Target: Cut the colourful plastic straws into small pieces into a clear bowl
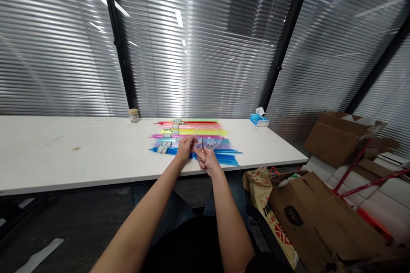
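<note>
Bundles of coloured straws (pixel 192 134) in red, yellow, pink, green and blue lie in rows on the white table (pixel 80 153). A clear plastic bowl (pixel 209 137) with small coloured pieces sits on top of them. My right hand (pixel 208 160) is closed round a pair of scissors (pixel 203 147), blades pointing up toward the bowl. My left hand (pixel 185 147) pinches something thin next to the blades, too small to make out.
A small jar (pixel 133 115) stands at the table's back edge, and a blue tissue pack (pixel 259 119) lies at the right end. Cardboard boxes (pixel 339 136) and paper bags (pixel 262 187) crowd the floor on the right. Window blinds run behind the table.
</note>
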The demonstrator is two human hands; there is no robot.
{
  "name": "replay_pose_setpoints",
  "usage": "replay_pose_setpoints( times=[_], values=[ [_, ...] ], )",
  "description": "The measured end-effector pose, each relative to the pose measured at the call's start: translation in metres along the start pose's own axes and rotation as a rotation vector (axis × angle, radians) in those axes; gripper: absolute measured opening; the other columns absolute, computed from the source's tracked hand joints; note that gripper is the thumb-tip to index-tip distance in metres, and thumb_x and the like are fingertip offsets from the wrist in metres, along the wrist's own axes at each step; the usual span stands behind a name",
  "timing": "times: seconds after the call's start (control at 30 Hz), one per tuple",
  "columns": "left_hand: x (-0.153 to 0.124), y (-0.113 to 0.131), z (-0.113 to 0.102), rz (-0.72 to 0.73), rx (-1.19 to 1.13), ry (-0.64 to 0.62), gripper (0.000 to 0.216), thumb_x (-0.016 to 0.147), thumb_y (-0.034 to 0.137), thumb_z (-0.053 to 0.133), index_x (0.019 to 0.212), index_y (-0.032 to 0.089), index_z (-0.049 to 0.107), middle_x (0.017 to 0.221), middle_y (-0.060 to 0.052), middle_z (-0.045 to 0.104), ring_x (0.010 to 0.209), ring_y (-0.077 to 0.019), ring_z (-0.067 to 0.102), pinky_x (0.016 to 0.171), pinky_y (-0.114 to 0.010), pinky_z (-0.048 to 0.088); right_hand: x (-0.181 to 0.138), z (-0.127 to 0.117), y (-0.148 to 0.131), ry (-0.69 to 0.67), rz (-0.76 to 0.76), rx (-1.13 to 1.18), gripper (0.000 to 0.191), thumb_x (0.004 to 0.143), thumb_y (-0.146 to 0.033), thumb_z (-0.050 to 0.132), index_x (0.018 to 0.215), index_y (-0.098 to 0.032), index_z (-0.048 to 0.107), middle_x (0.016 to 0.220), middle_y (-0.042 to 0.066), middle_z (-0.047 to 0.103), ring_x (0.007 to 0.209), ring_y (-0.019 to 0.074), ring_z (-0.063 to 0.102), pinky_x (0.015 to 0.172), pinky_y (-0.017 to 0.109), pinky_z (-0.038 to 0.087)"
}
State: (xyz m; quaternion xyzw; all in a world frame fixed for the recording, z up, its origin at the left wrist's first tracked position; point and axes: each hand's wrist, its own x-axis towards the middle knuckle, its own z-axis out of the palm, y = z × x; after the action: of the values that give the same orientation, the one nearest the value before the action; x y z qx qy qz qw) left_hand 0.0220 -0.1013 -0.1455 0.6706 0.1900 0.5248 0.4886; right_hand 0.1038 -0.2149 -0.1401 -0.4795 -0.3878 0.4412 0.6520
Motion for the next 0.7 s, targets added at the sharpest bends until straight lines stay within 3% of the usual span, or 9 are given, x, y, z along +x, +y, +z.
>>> replay_pose_setpoints(
  times=[0.2,0.4,0.7],
  values=[
    [0.0005,0.0005,0.0011,-0.016,-0.022,-0.002,0.049,0.086,0.061,0.053,0.066,0.018,0.066,0.049,0.003,0.042,0.046,-0.0130,0.039,0.046,-0.028,0.030,0.0008,-0.0015,0.0005,-0.005,0.002,0.008,0.047,0.074,-0.053,0.087,0.066,-0.022,0.053,0.045,-0.012,0.037,0.032,0.0029,0.025,0.033,0.020,0.011],
    [0.0011,0.0009,0.0014,-0.018,-0.033,0.000,0.051,0.087,0.062,0.051,0.066,0.018,0.065,0.050,0.003,0.043,0.046,-0.0128,0.038,0.047,-0.028,0.029,0.0036,-0.0020,-0.0009,-0.046,0.051,0.025,0.059,0.066,-0.073,0.082,0.076,-0.018,0.062,0.045,-0.012,0.040,0.030,0.0025,0.026,0.032,0.020,0.011],
    [0.0000,0.0026,-0.0008,0.008,0.002,-0.023,0.044,0.086,0.055,0.054,0.065,0.019,0.066,0.054,0.000,0.049,0.051,-0.0148,0.043,0.050,-0.029,0.033,-0.0002,-0.0012,-0.0027,-0.052,0.046,0.002,0.057,0.066,-0.068,0.085,0.078,-0.018,0.062,0.045,-0.013,0.041,0.030,0.0022,0.029,0.032,0.019,0.013]
  ],
)
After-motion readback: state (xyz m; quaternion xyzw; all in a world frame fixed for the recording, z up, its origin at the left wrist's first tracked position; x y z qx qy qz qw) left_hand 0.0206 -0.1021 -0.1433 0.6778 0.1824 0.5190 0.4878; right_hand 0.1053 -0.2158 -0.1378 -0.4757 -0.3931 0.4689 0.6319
